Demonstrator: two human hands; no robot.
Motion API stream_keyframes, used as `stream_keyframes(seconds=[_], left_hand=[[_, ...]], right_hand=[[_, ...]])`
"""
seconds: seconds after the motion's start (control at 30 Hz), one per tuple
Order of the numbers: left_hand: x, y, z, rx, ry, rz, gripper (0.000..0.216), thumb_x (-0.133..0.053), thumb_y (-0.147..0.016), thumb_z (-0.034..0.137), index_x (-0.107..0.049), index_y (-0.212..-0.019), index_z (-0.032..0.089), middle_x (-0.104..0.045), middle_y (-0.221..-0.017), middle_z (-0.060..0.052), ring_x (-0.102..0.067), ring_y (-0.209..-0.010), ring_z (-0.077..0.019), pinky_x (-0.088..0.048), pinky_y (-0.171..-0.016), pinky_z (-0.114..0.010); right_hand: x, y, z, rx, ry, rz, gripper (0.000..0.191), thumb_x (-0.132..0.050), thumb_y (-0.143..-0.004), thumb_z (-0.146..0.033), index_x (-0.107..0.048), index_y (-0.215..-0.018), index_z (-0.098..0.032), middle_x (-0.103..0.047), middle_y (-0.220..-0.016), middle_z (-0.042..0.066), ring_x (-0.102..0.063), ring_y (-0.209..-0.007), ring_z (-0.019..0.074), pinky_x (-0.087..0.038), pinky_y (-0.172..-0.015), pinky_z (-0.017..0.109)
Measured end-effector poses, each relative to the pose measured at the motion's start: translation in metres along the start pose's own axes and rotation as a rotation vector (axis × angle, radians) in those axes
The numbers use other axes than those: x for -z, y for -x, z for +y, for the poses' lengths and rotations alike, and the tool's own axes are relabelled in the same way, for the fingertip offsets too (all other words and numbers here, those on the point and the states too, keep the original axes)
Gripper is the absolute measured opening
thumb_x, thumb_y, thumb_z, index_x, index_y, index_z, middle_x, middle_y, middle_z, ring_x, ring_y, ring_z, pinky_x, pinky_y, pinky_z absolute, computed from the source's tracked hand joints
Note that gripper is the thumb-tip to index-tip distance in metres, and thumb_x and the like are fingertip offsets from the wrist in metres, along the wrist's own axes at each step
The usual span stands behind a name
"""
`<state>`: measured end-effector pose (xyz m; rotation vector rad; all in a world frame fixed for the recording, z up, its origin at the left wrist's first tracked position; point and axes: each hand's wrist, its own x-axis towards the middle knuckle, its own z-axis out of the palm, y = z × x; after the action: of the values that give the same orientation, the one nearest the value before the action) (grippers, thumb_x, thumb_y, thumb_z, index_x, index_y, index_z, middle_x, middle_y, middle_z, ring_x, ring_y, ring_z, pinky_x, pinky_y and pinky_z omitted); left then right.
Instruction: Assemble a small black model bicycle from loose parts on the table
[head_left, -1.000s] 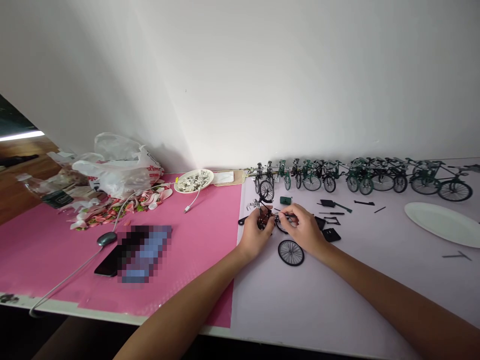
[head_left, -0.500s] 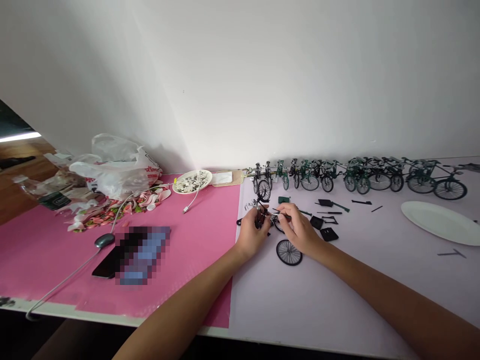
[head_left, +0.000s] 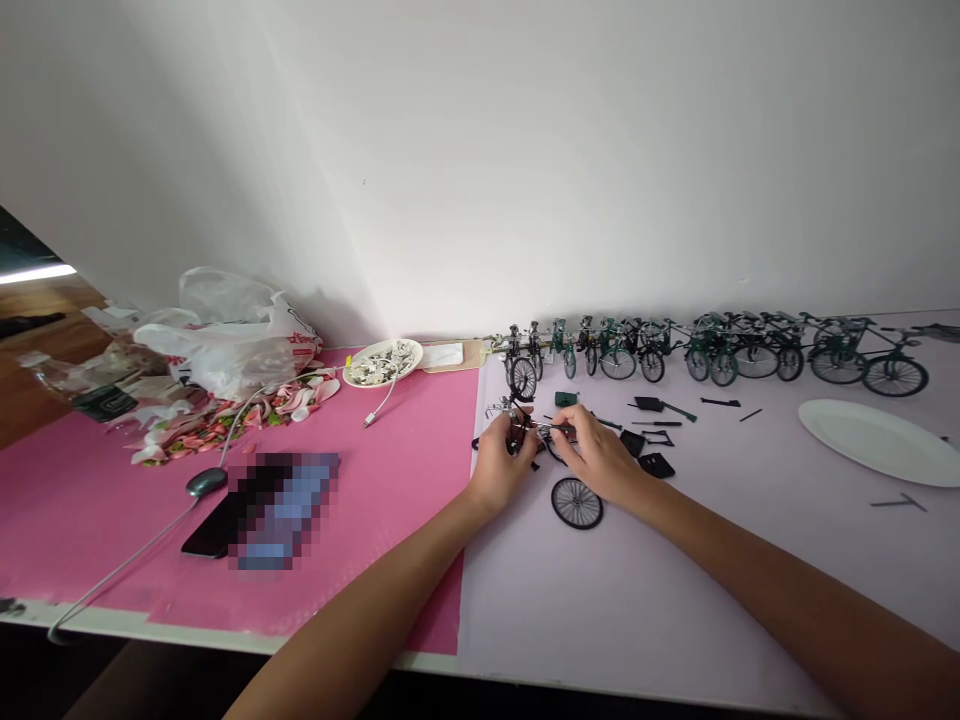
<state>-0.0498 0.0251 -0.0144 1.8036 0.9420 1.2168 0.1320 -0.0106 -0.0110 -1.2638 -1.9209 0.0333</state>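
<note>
My left hand (head_left: 501, 462) is closed round a small black model bicycle frame (head_left: 521, 428) with silver handlebars. My right hand (head_left: 598, 458) pinches a thin dark tool (head_left: 559, 428) whose tip meets the frame. A loose spoked wheel (head_left: 577, 503) lies flat on the table just below my right hand. Another wheel (head_left: 523, 379) stands upright just beyond the frame. Small black parts (head_left: 654, 436) lie to the right of my right hand.
A row of finished green and black model bicycles (head_left: 712, 350) lines the wall. A white plate (head_left: 877, 442) sits at right. On the pink mat (head_left: 390, 480) lie a phone (head_left: 211, 524), a cable, plastic bags (head_left: 225, 335) and a bowl of small parts (head_left: 382, 362).
Both hands with the frame and tool sit slightly higher and further left in the picture, as does everything else; the grips are unchanged.
</note>
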Motion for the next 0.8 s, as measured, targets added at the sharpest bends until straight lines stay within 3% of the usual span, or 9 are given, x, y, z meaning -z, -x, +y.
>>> stream_keyframes(seconds=[0.17, 0.37, 0.43, 0.6, 0.8], left_hand=[[0.001, -0.001, -0.001, -0.020, -0.033, 0.000, 0.033, -0.058, -0.095, 0.024, -0.060, -0.126, 0.015, -0.070, -0.096, -0.007, -0.069, -0.083, -0.0163, -0.053, -0.080, -0.029], [0.003, 0.001, 0.008, -0.029, -0.109, -0.007, 0.032, -0.060, -0.094, 0.025, -0.062, -0.125, 0.016, -0.072, -0.094, -0.007, -0.069, -0.085, -0.0182, -0.052, -0.082, -0.031], [0.003, 0.002, 0.011, -0.038, -0.127, -0.014, 0.030, -0.061, -0.094, 0.024, -0.063, -0.122, 0.016, -0.072, -0.096, -0.008, -0.069, -0.084, -0.0186, -0.052, -0.082, -0.032], [0.003, 0.002, 0.012, -0.038, -0.127, -0.023, 0.028, -0.059, -0.094, 0.023, -0.063, -0.121, 0.016, -0.073, -0.095, -0.007, -0.070, -0.085, -0.0189, -0.053, -0.083, -0.032], [0.005, 0.002, 0.010, 0.000, -0.109, -0.029, 0.031, -0.058, -0.095, 0.023, -0.061, -0.125, 0.015, -0.074, -0.091, -0.006, -0.072, -0.086, -0.0193, -0.053, -0.083, -0.032]], right_hand=[[0.001, -0.001, 0.003, 0.035, 0.026, -0.019, 0.012, -0.044, -0.103, -0.033, -0.050, -0.102, -0.023, -0.068, -0.093, 0.008, -0.066, -0.069, 0.0207, -0.048, -0.061, 0.031], [0.002, -0.005, 0.003, 0.039, 0.139, 0.040, 0.034, -0.042, -0.105, -0.038, -0.045, -0.074, -0.024, -0.055, -0.066, 0.001, -0.050, -0.054, 0.0154, -0.034, -0.052, 0.028], [0.004, -0.005, 0.001, 0.039, 0.117, 0.032, 0.034, -0.041, -0.105, -0.036, -0.045, -0.074, -0.024, -0.056, -0.066, 0.001, -0.051, -0.055, 0.0155, -0.036, -0.053, 0.028], [0.008, -0.003, -0.004, -0.018, -0.039, -0.041, 0.010, -0.049, -0.100, -0.033, -0.048, -0.097, -0.024, -0.067, -0.088, 0.005, -0.066, -0.072, 0.0190, -0.049, -0.064, 0.029], [0.006, -0.003, -0.001, -0.024, -0.054, -0.057, 0.014, -0.044, -0.102, -0.035, -0.045, -0.092, -0.025, -0.068, -0.083, 0.005, -0.066, -0.067, 0.0203, -0.048, -0.059, 0.030]])
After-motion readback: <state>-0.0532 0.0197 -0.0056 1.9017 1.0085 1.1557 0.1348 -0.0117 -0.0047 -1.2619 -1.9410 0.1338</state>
